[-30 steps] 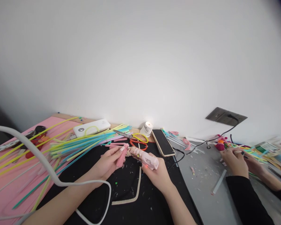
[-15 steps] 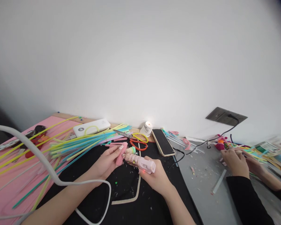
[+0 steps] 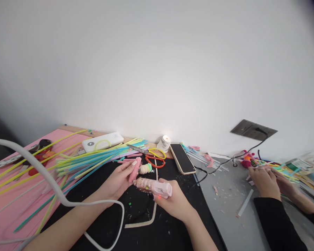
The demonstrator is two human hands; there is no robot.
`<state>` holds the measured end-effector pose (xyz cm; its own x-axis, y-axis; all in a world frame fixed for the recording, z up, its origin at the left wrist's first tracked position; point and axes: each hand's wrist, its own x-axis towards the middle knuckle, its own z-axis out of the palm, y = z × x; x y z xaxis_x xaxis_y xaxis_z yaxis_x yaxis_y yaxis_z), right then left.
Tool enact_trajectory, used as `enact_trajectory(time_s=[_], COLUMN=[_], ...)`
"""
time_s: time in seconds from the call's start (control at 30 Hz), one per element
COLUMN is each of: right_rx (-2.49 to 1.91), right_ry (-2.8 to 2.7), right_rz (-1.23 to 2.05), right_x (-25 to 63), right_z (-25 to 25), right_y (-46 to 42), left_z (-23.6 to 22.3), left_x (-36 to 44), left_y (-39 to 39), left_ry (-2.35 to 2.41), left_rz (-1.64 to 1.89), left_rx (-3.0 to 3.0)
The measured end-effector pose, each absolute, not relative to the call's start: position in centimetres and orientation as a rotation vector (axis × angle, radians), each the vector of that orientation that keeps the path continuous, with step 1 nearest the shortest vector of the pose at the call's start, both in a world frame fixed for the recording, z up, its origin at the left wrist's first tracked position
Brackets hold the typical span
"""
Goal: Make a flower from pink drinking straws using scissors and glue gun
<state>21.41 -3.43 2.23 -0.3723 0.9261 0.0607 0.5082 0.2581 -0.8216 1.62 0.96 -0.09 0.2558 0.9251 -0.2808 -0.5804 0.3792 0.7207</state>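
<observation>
My left hand [image 3: 120,179] is closed on a pink piece made of pipe cleaners [image 3: 135,170] laid side by side. In my right hand [image 3: 174,202] is a pale pink hot glue gun [image 3: 155,187], its small red light lit. The gun's nozzle points left, at or very near the lower edge of the pink piece; whether they touch I cannot tell. Just behind the gun lies a small cream and green wound piece [image 3: 146,168]. Scissors with yellow and red handles [image 3: 155,157] rest beyond it.
A lit candle [image 3: 164,143] and a phone [image 3: 183,158] stand by the wall. Loose pipe cleaners [image 3: 94,160] and a white power bank [image 3: 103,142] lie left. A white cable [image 3: 60,195] loops over my left forearm. At right, another person's hands [image 3: 267,181] work.
The glue gun has moved slightly left and down, toward the lower edge of the pink piece. The pink piece has turned a little, and the cream and green piece shows more fully.
</observation>
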Motion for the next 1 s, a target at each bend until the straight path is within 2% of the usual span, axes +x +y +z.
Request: enact_trajectory(time_s=[1.0], right_rx=[-1.355], right_ry=[-1.833], right_rz=[0.818], right_x=[22.04], right_z=[1.65], right_y=[-2.62], left_z=[0.31], left_x=[1.6], left_y=[0.56], left_ry=[0.793], left_rz=[0.95], left_rx=[0.544])
